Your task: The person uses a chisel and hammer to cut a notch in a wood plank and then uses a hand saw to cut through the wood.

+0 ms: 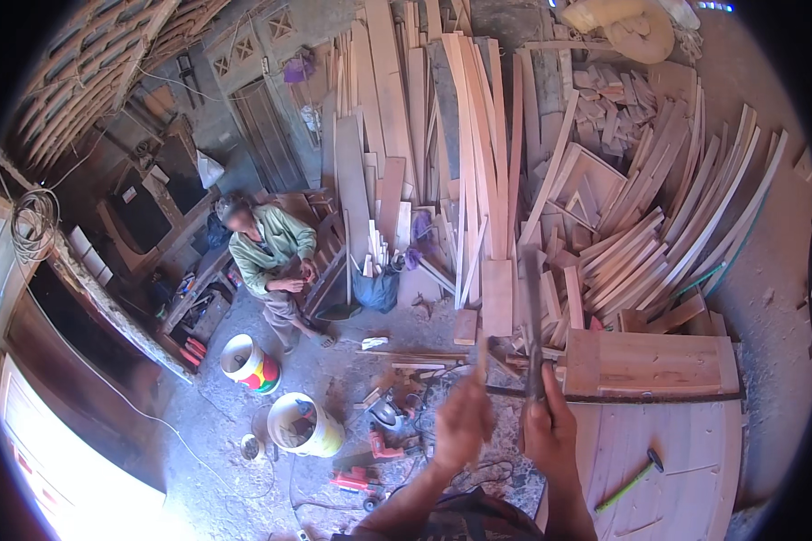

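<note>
Grip on your right side is closed: your right hand (550,428) wraps the lower end of a long dark bar (534,325), which stands nearly upright in front of you, its upper part seen against the stacked timber. Your left hand (465,419) is raised just beside it, fingers curled and blurred; a thin tan piece (483,356) shows right above that fist, but you cannot tell from this view whether the hand has hold of it, nor whether the fist touches the bar. To the right of your right forearm, a hammer (627,487) with a green handle lies on a broad pale wooden panel (704,428), and a smaller framed panel (645,361) sits beyond it. On the floor to your left are a red drill (385,444) and another red power tool (356,480), with two buckets (325,442) further left. Past the buckets, a person (275,243) in a light green shirt sits with both hands near the lap, and a dark blue bag (376,290) holding short offcuts stands nearby. Tall planks (478,135) lean against the far wall, and a loose heap of strips (622,257) spreads to the right.
</note>
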`<control>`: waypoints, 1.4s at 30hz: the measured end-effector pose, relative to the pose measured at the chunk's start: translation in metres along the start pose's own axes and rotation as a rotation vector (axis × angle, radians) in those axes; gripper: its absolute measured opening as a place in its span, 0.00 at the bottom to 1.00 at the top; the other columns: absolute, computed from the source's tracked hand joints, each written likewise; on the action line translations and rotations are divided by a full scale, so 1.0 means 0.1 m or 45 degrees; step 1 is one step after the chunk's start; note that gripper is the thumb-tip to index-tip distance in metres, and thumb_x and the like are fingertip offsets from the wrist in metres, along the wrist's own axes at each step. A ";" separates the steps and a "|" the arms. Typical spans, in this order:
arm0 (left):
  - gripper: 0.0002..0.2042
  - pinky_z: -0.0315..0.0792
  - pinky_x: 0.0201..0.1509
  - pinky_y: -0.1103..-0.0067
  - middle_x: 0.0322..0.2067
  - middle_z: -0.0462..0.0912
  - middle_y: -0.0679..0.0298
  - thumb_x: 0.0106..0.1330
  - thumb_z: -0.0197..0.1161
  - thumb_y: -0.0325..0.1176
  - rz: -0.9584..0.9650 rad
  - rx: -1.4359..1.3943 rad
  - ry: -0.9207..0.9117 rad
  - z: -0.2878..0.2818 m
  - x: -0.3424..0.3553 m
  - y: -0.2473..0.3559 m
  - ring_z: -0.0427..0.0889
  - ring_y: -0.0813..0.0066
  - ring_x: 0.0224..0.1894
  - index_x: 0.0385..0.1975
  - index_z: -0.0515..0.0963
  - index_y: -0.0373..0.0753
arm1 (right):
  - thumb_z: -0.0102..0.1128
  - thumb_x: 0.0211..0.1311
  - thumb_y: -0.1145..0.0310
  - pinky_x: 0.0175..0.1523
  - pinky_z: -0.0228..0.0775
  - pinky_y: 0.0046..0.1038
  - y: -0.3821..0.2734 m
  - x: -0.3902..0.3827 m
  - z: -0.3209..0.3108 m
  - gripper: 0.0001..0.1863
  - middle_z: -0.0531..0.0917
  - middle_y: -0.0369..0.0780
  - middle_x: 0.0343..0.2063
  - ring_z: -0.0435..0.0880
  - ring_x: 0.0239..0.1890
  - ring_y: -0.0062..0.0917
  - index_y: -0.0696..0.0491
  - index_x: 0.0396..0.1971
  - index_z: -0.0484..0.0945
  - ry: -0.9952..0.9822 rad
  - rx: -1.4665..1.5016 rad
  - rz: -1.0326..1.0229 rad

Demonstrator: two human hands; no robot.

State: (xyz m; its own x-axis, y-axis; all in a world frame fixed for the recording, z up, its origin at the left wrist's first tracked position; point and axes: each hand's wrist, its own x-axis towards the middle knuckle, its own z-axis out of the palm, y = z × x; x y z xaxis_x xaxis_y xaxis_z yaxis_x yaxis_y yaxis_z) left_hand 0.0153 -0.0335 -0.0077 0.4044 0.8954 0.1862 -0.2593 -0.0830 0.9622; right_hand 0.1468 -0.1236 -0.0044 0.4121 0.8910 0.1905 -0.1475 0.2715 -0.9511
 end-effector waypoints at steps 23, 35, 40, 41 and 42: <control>0.19 0.63 0.15 0.86 0.23 0.74 0.71 0.79 0.46 0.38 -0.063 -0.211 0.082 -0.07 0.20 0.12 0.67 0.87 0.16 0.64 0.69 0.39 | 0.51 0.71 0.71 0.26 0.65 0.19 -0.06 0.04 -0.02 0.28 0.76 0.33 0.24 0.70 0.20 0.12 0.57 0.69 0.62 -0.073 -0.250 -0.038; 0.16 0.59 0.18 0.88 0.23 0.75 0.73 0.78 0.48 0.34 0.126 -0.229 0.196 -0.09 0.48 0.18 0.66 0.91 0.19 0.61 0.72 0.38 | 0.58 0.66 0.72 0.37 0.70 0.23 0.05 -0.43 0.07 0.29 0.78 0.38 0.26 0.76 0.28 0.17 0.58 0.66 0.66 -0.246 -0.610 -0.017; 0.19 0.61 0.18 0.87 0.22 0.74 0.72 0.77 0.49 0.33 0.119 0.161 0.082 0.10 0.16 0.12 0.67 0.89 0.17 0.63 0.70 0.35 | 0.55 0.69 0.70 0.30 0.67 0.22 -0.01 -0.16 0.08 0.29 0.75 0.33 0.22 0.73 0.24 0.15 0.58 0.68 0.64 0.011 -0.326 0.054; 0.19 0.61 0.16 0.87 0.21 0.73 0.72 0.76 0.50 0.34 0.097 0.081 0.099 0.10 0.17 0.11 0.68 0.89 0.16 0.64 0.69 0.35 | 0.54 0.69 0.70 0.29 0.66 0.22 -0.03 -0.12 0.03 0.29 0.75 0.33 0.22 0.72 0.23 0.14 0.58 0.68 0.63 0.007 -0.296 0.027; 0.20 0.62 0.15 0.87 0.20 0.73 0.72 0.76 0.50 0.34 0.076 0.002 0.117 0.08 0.18 0.13 0.68 0.88 0.15 0.64 0.69 0.34 | 0.54 0.69 0.70 0.28 0.65 0.21 -0.05 -0.11 0.00 0.29 0.74 0.32 0.21 0.71 0.22 0.13 0.58 0.69 0.63 0.001 -0.264 -0.001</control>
State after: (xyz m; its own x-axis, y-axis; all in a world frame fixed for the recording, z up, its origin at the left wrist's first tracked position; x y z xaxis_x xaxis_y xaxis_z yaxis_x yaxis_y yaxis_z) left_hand 0.0265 -0.0221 0.0098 0.3060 0.9252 0.2245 -0.2789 -0.1383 0.9503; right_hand 0.1427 -0.1345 -0.0018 0.4128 0.8906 0.1907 0.0408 0.1911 -0.9807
